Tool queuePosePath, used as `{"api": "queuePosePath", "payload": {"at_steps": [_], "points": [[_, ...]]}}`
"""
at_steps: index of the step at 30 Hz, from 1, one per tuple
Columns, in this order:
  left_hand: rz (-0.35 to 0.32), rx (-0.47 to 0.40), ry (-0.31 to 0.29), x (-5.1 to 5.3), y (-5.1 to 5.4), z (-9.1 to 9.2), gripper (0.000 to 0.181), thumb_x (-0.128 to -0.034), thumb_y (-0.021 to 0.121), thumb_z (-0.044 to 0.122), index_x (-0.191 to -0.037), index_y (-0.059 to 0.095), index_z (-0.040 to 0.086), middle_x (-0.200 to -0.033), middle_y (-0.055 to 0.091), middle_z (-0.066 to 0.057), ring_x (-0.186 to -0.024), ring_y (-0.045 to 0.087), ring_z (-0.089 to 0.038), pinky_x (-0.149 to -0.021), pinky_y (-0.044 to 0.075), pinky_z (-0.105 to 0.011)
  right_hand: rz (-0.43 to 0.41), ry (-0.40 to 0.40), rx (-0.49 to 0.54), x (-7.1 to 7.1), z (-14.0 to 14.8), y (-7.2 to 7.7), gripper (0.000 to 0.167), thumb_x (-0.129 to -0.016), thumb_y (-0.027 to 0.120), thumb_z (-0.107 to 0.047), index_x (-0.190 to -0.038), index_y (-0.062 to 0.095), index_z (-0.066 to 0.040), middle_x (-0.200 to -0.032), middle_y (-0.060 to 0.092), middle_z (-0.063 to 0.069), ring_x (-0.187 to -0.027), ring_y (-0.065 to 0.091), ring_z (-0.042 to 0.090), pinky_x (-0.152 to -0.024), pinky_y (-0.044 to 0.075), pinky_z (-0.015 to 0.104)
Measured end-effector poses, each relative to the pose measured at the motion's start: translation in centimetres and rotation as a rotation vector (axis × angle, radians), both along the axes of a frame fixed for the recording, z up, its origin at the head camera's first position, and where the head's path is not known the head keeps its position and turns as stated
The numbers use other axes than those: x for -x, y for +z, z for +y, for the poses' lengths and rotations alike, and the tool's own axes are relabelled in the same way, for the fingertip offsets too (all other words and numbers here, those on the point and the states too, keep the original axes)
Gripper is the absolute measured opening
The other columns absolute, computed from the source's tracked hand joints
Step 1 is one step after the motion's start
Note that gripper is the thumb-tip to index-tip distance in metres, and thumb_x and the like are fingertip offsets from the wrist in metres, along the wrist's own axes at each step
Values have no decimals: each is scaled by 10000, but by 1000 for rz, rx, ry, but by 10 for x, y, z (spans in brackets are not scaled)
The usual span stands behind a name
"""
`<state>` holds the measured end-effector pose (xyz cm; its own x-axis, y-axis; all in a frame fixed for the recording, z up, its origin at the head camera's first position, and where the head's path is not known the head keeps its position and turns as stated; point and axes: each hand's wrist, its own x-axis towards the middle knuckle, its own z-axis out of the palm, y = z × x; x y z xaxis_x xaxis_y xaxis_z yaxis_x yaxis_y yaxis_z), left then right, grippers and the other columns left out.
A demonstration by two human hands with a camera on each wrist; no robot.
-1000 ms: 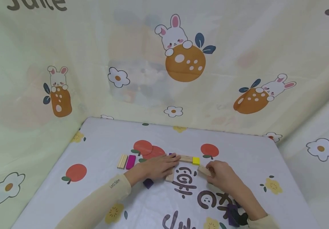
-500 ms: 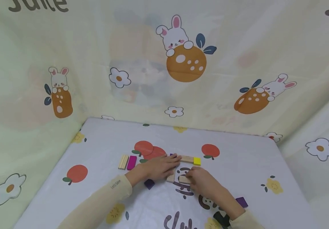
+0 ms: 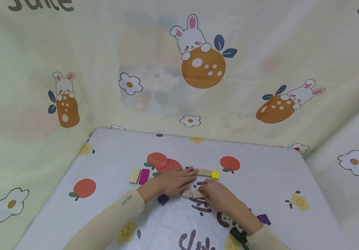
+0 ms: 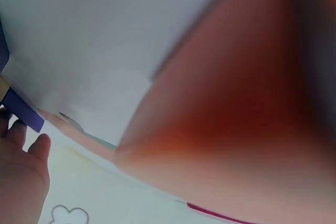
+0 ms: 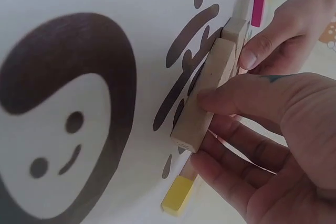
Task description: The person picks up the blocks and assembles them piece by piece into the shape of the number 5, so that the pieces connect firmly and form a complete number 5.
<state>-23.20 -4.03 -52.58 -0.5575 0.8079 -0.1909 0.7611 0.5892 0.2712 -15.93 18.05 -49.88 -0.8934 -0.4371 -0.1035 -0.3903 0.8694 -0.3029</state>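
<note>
My right hand (image 3: 218, 196) pinches a plain wooden block (image 5: 207, 98) between thumb and fingers. One end of that block meets, or nearly meets, a second wooden block (image 5: 236, 29), which lies along my left thumb. Fingers extended, my left hand (image 3: 176, 181) rests over the corner where this second block runs back toward a purple block (image 4: 23, 111). The fingertips touch the purple block and partly hide it. From that corner another wooden block (image 3: 204, 172) extends right to a yellow block (image 3: 215, 175). Together the pieces outline part of a rectangle on the tablecloth.
Left of my left hand lie some slim wooden pieces (image 3: 134, 176) and a magenta block (image 3: 144, 176). A dark purple block (image 3: 163, 199) sits below my left wrist. Beyond my right forearm is another purple block (image 3: 264, 219). Printed sheeting (image 3: 154, 114) hangs behind the table.
My right hand has carried its wooden block leftward from below the yellow block to the near end of the second wooden block. The left hand has stayed in place.
</note>
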Motion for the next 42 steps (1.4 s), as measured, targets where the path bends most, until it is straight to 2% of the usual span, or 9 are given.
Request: {"api": "queuePosePath", "payload": {"at_steps": [3, 8, 23, 27, 30, 33, 37, 39, 42], "points": [[-2, -4, -2, 0, 0, 0, 598, -1134, 433, 398, -1688, 284, 229, -1797, 147, 100, -1681, 102, -124, -1377, 174, -428, 25, 10, -13, 1, -2, -2, 269, -858, 868, -83, -1123, 827, -98, -1008, 750, 17, -931, 632, 140, -871, 629, 333], [-1, -12, -5, 0, -1, 1, 591, -1139, 424, 392, -1686, 293, 209, -1798, 150, 94, -1681, 101, -122, -1379, 170, -430, 45, 12, -23, 3, -3, -3, 272, -851, 879, -90, -1118, 830, -108, -1033, 754, 12, -959, 648, 138, -900, 632, 323], [-3, -12, 5, -1, 0, 1, 600, -1133, 437, 400, -1688, 287, 228, -1796, 150, 109, -1681, 110, -121, -1377, 180, -432, 40, 64, 12, 5, 2, -2, 263, -854, 862, -40, -1110, 829, -92, -1071, 752, 43, -978, 664, 175, -893, 641, 347], [-15, -15, 9, 0, -1, 0, 606, -1131, 439, 399, -1691, 275, 232, -1796, 133, 120, -1682, 96, -120, -1378, 170, -430, 36, 49, 12, 4, 1, -2, 299, -866, 858, -56, -1161, 812, -87, -1107, 749, 42, -1010, 657, 175, -928, 638, 354], [-15, -17, 8, 0, -3, 1, 604, -1131, 442, 393, -1690, 280, 230, -1796, 133, 121, -1682, 97, -119, -1378, 171, -435, 63, 48, 14, 1, 4, 2, 319, -882, 831, -48, -1198, 787, -49, -1176, 758, 74, -1101, 678, 230, -999, 624, 409], [-4, -19, 5, 1, -5, -1, 594, -1134, 435, 390, -1687, 291, 228, -1796, 138, 119, -1681, 100, -118, -1379, 172, -440, 87, -16, 34, -1, 10, 8, 320, -895, 814, -64, -1209, 767, -30, -1228, 750, 106, -1156, 684, 278, -1029, 611, 455], [-1, -32, -4, 2, -7, -2, 585, -1137, 428, 384, -1684, 300, 221, -1798, 138, 111, -1683, 94, -126, -1381, 164, -452, 83, -173, 34, -5, 29, 18, 331, -905, 829, -139, -1218, 758, -56, -1273, 729, 126, -1192, 684, 309, -1059, 597, 499], [1, -35, -9, 2, -8, -2, 587, -1137, 430, 384, -1685, 300, 220, -1799, 138, 106, -1684, 94, -133, -1380, 165, -458, 86, -212, 19, -7, 43, 24, 335, -898, 838, -147, -1211, 760, -55, -1270, 730, 138, -1211, 684, 335, -1071, 586, 527], [9, -34, -19, 3, -8, -1, 588, -1138, 428, 383, -1686, 296, 217, -1800, 136, 98, -1685, 92, -141, -1379, 168, -468, 74, -226, 20, -11, 68, 34, 313, -885, 841, -114, -1182, 770, -44, -1201, 747, 139, -1129, 710, 338, -1000, 616, 532]]}}
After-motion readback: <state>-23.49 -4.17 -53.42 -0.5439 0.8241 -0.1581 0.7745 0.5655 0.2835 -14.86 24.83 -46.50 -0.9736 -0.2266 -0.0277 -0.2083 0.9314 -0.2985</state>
